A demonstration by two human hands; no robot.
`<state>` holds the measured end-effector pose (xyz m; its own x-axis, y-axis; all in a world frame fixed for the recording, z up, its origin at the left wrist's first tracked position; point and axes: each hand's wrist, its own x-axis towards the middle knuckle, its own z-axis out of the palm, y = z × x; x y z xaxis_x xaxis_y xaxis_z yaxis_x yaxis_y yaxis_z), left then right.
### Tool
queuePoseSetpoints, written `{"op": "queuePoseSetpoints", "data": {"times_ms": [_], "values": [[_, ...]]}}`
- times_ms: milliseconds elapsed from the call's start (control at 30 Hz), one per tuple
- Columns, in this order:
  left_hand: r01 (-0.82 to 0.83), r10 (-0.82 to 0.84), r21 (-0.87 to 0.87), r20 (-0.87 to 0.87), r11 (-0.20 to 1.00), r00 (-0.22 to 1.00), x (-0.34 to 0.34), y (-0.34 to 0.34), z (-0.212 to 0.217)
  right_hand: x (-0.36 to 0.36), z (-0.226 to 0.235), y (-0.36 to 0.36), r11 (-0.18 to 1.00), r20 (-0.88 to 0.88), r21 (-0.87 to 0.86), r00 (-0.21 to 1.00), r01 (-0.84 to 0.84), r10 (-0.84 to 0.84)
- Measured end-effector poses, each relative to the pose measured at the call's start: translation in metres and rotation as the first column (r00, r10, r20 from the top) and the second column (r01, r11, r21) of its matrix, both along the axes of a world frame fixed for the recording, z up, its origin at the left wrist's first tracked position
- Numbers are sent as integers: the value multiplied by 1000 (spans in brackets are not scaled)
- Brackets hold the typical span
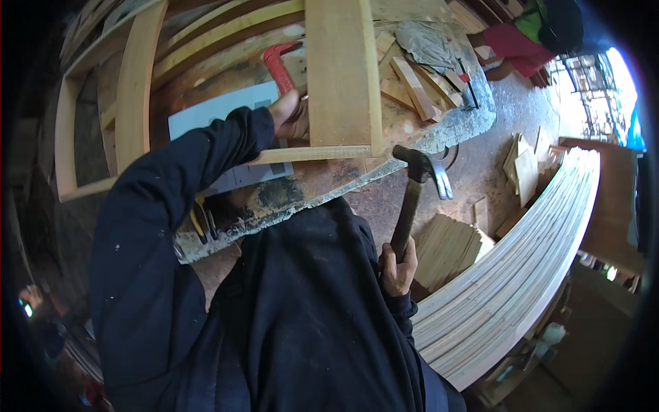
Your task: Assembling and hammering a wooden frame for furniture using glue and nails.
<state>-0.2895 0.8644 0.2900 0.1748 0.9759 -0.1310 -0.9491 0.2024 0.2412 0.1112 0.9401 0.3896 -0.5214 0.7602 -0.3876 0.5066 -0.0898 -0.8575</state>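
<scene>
My right hand (399,269) is closed round the lower handle of a claw hammer (407,213). The hammer's head (425,170) is up, beside the near corner of a pale wooden frame (341,75). My left hand (294,117) reaches inside that frame and grips the left edge of its wide board, some fingers hidden behind the wood. Just beyond that hand, a red hooked tool (276,67) lies on the worn workbench (322,184). A printed paper sheet (226,104) is spread under the frame and my left forearm.
Wood offcuts (417,89) and a crumpled clear plastic bag (427,42) lie on the bench's far right. Pliers (204,221) rest at its near left edge. Long stacked wooden strips (511,281) run along my right. Another person in red shorts (516,47) is at the far right.
</scene>
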Motion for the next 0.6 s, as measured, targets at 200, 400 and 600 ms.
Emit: {"op": "queuePoseSetpoints", "data": {"times_ms": [200, 400, 600], "values": [[-138, 87, -264, -196, 955, 977, 2, 9, -44, 7, -4, 3, 967, 49, 214, 990, -137, 130], [-30, 34, -83, 45, 996, 998, -12, 20, -35, 13, -5, 11, 967, 55, 207, 989, -149, 141], [37, -33, -21, 169, 999, 985, -11, 19, -62, 11, 0, 22, 965, 27, 239, 994, -107, 103]]}}
